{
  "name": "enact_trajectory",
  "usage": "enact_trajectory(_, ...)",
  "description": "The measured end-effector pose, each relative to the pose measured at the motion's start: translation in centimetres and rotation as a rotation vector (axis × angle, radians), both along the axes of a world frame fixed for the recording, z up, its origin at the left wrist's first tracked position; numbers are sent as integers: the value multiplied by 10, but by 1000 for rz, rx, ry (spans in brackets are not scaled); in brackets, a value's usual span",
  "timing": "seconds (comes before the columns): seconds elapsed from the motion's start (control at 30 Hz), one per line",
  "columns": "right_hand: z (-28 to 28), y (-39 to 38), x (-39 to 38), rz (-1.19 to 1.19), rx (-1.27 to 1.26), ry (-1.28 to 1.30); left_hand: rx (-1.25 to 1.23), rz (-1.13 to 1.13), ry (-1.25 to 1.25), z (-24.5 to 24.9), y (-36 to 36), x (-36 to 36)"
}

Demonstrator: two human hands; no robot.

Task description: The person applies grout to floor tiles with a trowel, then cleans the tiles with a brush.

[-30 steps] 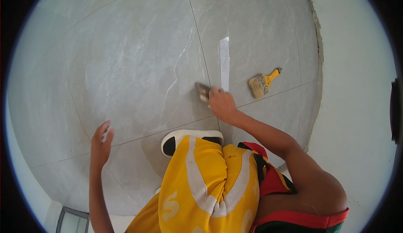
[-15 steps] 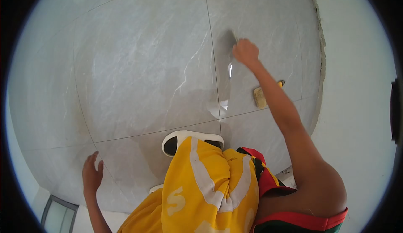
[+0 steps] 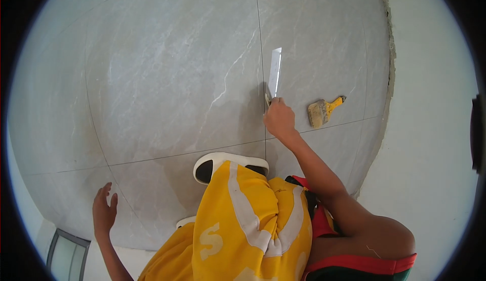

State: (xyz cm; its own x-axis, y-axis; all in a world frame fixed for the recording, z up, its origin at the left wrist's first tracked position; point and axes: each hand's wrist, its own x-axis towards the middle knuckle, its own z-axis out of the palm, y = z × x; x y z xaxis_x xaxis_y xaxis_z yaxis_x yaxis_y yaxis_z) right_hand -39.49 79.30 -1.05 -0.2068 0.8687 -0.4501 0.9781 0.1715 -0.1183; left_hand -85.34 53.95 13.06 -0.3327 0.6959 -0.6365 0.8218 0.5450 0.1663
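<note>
The right hand [image 3: 279, 119] is closed in a fist around a scraper [image 3: 267, 98]. Only the tool's dark blade end shows, poking out just past the far side of the knuckles. The blade sits on the joint [image 3: 260, 43] that runs from near to far between two grey tiles [image 3: 162, 78], and the hand is just right of that line. A bright white strip [image 3: 275, 71] lies along the right side of the joint. It starts at the fingers and reaches away from the person; whether it is tape or glare I cannot tell.

A brush [image 3: 324, 110] with a yellow handle lies on the floor to the right of the hand, apart from it, near the rough edge where the tiles meet the wall [image 3: 435, 129].

The left hand [image 3: 104, 209] is well to the near left, open with its fingers spread and holding nothing. I cannot tell whether it touches the floor. A white slipper [image 3: 228, 163] sits between the hands, just beyond the yellow shorts [image 3: 248, 220].
</note>
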Motion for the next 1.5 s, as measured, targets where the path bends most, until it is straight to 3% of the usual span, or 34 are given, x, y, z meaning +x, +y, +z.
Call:
enact_trajectory(0.33,10,-3,18,80,89,103,28,5,-1,-3,14,-6)
enact_trajectory(0.47,-12,8,32,359,328,84,52,22,14,-4,3,-14)
enact_trajectory(0.53,-27,50,34,549,444,67,44,31,8,-2,-2,-17)
enact_trajectory(0.6,-51,137,42,557,489,-106,30,61,14,1,-7,-18)
enact_trajectory(0.67,-48,239,40,327,465,-190,28,67,42,6,-8,-17)
enact_trajectory(0.7,-56,296,58,369,557,-223,26,69,56,9,-10,-17)
enact_trajectory(0.73,-36,339,59,255,456,-295,39,88,45,12,-14,-18)
enact_trajectory(0.8,-6,376,63,158,372,-308,77,144,30,17,-31,-23)
enact_trajectory(0.9,-21,321,48,277,418,-170,197,284,20,24,-77,-33)
enact_trajectory(0.93,-25,279,43,344,444,-116,136,367,29,29,-89,-33)
enact_trajectory(1.0,-22,209,28,483,374,-3,53,317,90,33,-127,-34)
enact_trajectory(1.1,-40,272,45,393,439,-77,-122,411,72,41,-162,-30)
enact_trajectory(1.13,-16,290,31,319,359,-99,-127,456,57,43,-165,-32)
enact_trajectory(1.2,-28,292,35,385,315,-144,-117,564,31,44,-169,-34)
enact_trajectory(1.27,-24,256,29,596,313,-39,-59,590,69,54,-161,-27)
enact_trajectory(1.3,-34,269,27,350,402,-124,-54,587,79,61,-160,-27)
enact_trajectory(1.4,-16,328,27,260,367,-200,38,626,54,54,-182,-34)
enact_trajectory(1.5,-26,260,18,309,235,-176,137,541,2,46,-238,-54)
